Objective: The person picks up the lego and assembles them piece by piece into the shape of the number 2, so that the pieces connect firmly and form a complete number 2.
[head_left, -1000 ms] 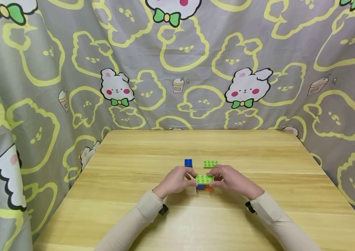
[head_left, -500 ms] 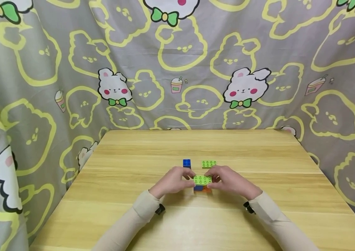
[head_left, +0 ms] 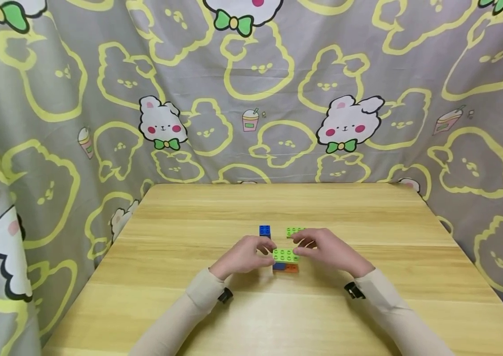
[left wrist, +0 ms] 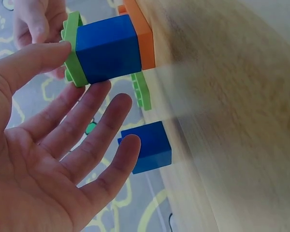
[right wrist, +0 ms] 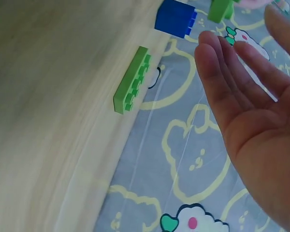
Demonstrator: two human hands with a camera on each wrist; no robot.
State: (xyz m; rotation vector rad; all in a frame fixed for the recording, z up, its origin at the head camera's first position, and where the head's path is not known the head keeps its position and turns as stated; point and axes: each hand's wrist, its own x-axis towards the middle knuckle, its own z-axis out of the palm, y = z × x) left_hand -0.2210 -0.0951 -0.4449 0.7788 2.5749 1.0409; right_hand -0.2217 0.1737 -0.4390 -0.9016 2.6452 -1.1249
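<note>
A wood-grained table (head_left: pixel 251 202) is seen at 6 o'clock from the head. Beyond it, a grey curtain (head_left: pixel 240 154) is hung in folds, from 8 o'clock round through 12 to 4. It is covered with yellow outlines (head_left: pixel 258 98). White rabbits (head_left: pixel 163 121) are printed at 10 and 2, each trimmed with a green bow (head_left: pixel 166 144); a pink cup (head_left: pixel 250 121) is printed at 12, below a cropped rabbit.

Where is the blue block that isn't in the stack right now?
In the head view, the loose blue block stands on the table just beyond the left hand, left of the loose green block and behind the stack.
</note>
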